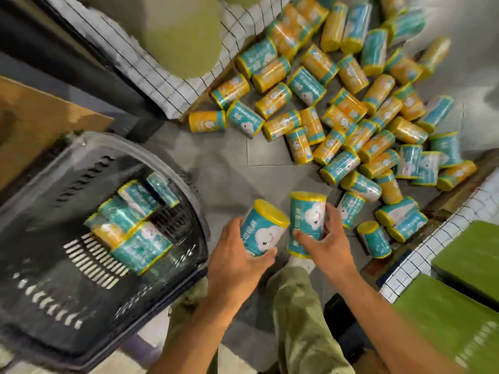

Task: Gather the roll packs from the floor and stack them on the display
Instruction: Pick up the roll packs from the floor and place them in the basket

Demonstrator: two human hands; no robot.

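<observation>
A roll pack in each hand
The left hand (pixel 237 257) grips one teal roll pack (pixel 263 230); the right hand (pixel 328 238) grips a second teal roll pack (pixel 305 220) just beside it. Several packs (pixel 135 211) lie in the black basket (pixel 54 306), and a pile of roll packs (pixel 351 117) covers the tiled floor (pixel 229 163).

A: Number of baskets?
B: One black basket (pixel 67 306).
A: Roll packs (pixel 141 248) inside the basket?
B: At least five; blur prevents an exact count.
A: Right of the basket?
B: Two held: left pack (pixel 263 230) in the left hand (pixel 232 257), right pack (pixel 306 220) in the right hand (pixel 329 238). Floor pile (pixel 351 117): several dozen packs.
</observation>
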